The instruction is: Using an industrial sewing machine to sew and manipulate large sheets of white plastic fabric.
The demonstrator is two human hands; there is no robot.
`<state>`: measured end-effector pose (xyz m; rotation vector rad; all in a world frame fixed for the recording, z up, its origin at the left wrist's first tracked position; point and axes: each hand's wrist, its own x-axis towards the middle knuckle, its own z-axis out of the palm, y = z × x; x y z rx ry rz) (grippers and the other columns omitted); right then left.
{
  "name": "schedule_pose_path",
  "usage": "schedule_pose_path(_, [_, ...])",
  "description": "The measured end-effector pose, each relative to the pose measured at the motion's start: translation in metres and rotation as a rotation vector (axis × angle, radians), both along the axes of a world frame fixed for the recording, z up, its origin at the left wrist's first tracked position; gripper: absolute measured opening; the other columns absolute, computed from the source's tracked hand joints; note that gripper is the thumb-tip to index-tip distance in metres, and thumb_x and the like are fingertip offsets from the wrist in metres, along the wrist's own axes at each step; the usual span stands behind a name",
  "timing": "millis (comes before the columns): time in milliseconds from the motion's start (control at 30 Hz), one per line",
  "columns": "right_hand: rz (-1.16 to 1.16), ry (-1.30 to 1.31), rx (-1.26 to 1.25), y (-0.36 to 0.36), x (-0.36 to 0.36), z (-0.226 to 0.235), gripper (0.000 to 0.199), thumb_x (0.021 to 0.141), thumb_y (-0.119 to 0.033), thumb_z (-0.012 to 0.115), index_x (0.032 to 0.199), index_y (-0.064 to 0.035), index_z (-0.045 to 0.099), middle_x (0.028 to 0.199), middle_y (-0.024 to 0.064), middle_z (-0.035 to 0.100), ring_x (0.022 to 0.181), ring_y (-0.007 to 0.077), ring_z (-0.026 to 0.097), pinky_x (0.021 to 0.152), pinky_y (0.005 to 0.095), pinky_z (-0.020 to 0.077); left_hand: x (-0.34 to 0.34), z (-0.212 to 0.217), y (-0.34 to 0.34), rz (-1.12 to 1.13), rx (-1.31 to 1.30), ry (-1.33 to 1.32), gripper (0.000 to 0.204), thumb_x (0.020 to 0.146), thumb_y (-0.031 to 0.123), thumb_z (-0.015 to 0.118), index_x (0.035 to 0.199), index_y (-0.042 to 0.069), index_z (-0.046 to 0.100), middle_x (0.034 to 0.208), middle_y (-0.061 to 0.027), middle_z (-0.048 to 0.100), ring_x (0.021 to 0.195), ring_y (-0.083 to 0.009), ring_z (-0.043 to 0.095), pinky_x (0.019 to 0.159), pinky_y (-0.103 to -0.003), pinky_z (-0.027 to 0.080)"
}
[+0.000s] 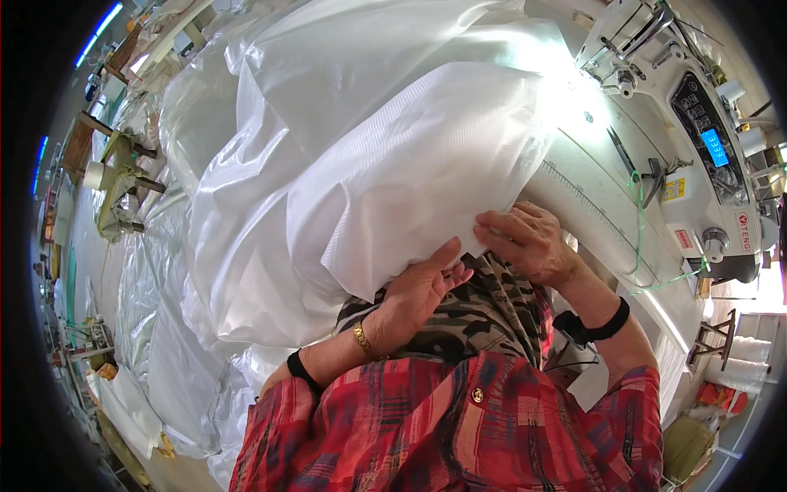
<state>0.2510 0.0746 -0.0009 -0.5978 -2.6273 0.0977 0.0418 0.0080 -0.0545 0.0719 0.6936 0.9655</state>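
Observation:
A large sheet of shiny white woven plastic fabric lies bunched in folds in front of me and over my lap. My right hand is closed at its near right edge, with bent fingertips pinching the border. Beside that edge, my left hand is turned partly palm up. Its thumb stretches along the fabric, while the other fingers are loosely bent and apart from the thumb. Right of the fabric stands a white sewing machine with a lit blue display, its bright lamp shining on the sheet.
Green thread hangs by the machine, near dark thread snips. A printed measuring scale runs along the machine table. White thread cones stand at the lower right. More translucent sheeting is heaped at the left, beside a wooden-armed rack.

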Motion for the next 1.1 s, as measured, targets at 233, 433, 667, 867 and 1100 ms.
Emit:
schedule_pose_path(233, [0.02, 0.005, 0.026, 0.001, -0.001, 0.0, 0.04, 0.071, -0.014, 0.066, 0.109, -0.0022, 0.065, 0.112, 0.01, 0.061, 0.095, 0.0263, 0.066, 0.088, 0.0397, 0.0526, -0.005, -0.005, 0.015, -0.136, 0.022, 0.054, 0.004, 0.096, 0.009, 0.062, 0.093, 0.008, 0.064, 0.079, 0.0034, 0.057, 0.073, -0.0086, 0.055, 0.096, -0.042, 0.051])
schedule_pose_path(433, [0.023, -0.002, 0.043, 0.003, -0.002, 0.001, 0.041, 0.071, -0.015, 0.068, 0.11, -0.0025, 0.065, 0.11, 0.01, 0.062, 0.094, 0.0264, 0.066, 0.087, 0.0403, 0.0523, -0.01, -0.007, 0.02, -0.209, 0.097, 0.035, 0.004, 0.096, 0.007, 0.063, 0.092, 0.006, 0.063, 0.072, 0.0041, 0.05, 0.067, -0.0079, 0.052, 0.09, -0.041, 0.055])
schedule_pose_path(667, [-0.091, 0.205, 0.021, -0.003, 0.009, -0.006, 0.036, 0.074, -0.015, 0.068, 0.109, -0.0048, 0.065, 0.102, 0.008, 0.062, 0.083, 0.025, 0.065, 0.083, 0.0392, 0.0523, -0.013, 0.002, 0.024, -0.209, 0.062, 0.046, 0.01, 0.096, 0.01, 0.063, 0.087, 0.006, 0.06, 0.067, 0.0056, 0.043, 0.059, -0.0062, 0.045, 0.09, -0.04, 0.055])
schedule_pose_path(867, [-0.033, 0.06, 0.161, -0.006, -0.001, -0.003, 0.035, 0.07, -0.014, 0.068, 0.105, -0.0072, 0.067, 0.106, 0.0066, 0.061, 0.095, 0.024, 0.062, 0.088, 0.0408, 0.0501, -0.012, 0.01, 0.028, -0.248, 0.026, 0.024, 0.015, 0.096, 0.009, 0.061, 0.082, 0.007, 0.057, 0.062, 0.0068, 0.035, 0.053, -0.0059, 0.037, 0.093, -0.041, 0.053])
schedule_pose_path(1100, [-0.059, -0.005, 0.153, -0.003, -0.014, 0.009, 0.036, 0.07, -0.015, 0.065, 0.106, -0.0076, 0.068, 0.109, 0.0053, 0.061, 0.103, 0.0226, 0.06, 0.095, 0.0434, 0.0472, -0.015, 0.007, 0.028, -0.257, 0.046, 0.021, 0.02, 0.096, 0.008, 0.058, 0.077, 0.006, 0.053, 0.062, 0.0056, 0.033, 0.054, -0.0063, 0.037, 0.095, -0.042, 0.052])
